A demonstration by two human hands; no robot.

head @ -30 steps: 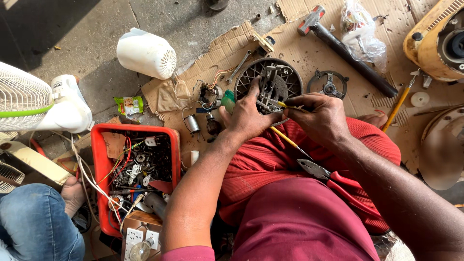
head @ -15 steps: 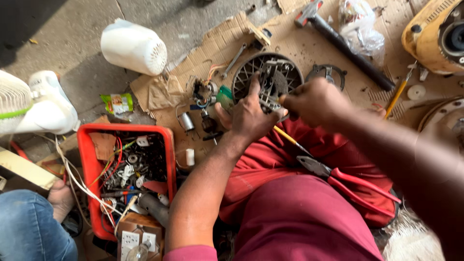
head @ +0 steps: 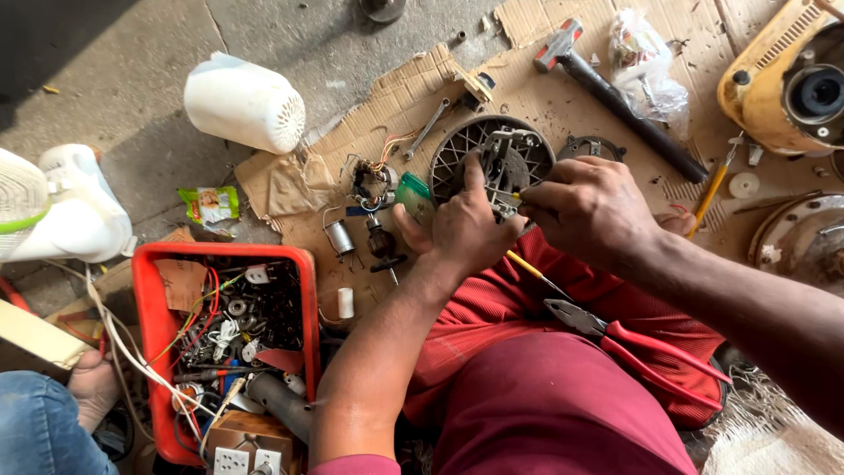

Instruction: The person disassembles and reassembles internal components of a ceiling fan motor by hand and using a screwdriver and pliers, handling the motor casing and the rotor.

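Now | fan motor point(head: 503, 158) between both hands (left hand point(head: 462, 230) grips)

right hand point(head: 587, 207) drawn closer, left thumb point(head: 473, 172) raised

Left hand point(head: 462, 230) and right hand point(head: 587, 209) meet close together, fingers curled, forearms angled inward.

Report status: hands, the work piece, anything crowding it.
Left hand grips round fan motor housing. Right hand works a small tool at its centre. Red-handled pliers on lap; hammer beyond, apart.
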